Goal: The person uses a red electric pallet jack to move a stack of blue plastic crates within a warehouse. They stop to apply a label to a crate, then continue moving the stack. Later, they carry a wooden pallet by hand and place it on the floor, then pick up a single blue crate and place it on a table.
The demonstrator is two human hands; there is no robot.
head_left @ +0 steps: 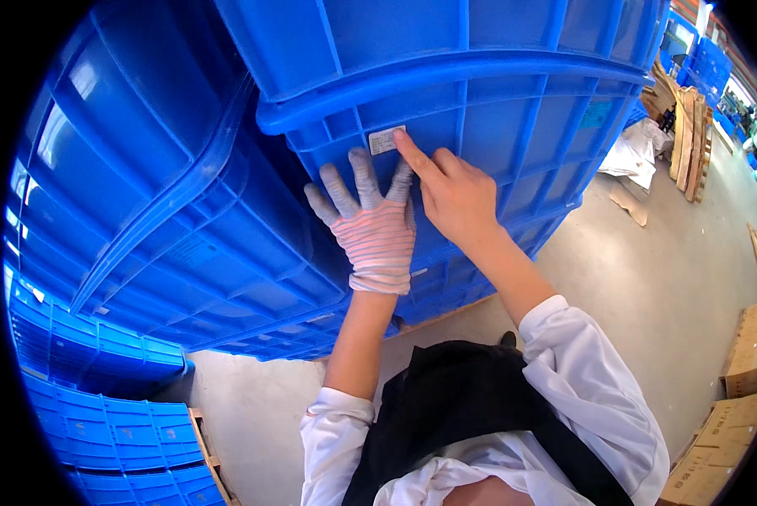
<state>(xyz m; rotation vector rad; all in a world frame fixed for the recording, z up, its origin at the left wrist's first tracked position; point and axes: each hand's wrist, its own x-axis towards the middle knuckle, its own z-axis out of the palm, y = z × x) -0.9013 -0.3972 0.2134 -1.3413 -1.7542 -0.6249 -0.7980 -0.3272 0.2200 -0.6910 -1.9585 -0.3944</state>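
A small white printed label (385, 140) sticks to the ribbed side of a large blue plastic crate (505, 126), just under the rim of the crate stacked on top. My bare right hand (458, 190) touches the label's right edge with its stretched index finger, the other fingers curled in. Below the label, my left hand (370, 219) wears a striped pink and grey work glove. Its fingers are spread flat against the crate wall, and it holds nothing.
Another stack of blue crates (159, 185) stands close on the left, with more crates (125, 430) on a wooden pallet (205, 455) at lower left. Cardboard boxes (724, 438) line the right. Wooden pallets (690, 143) and white sheeting (635, 156) lie at the far right.
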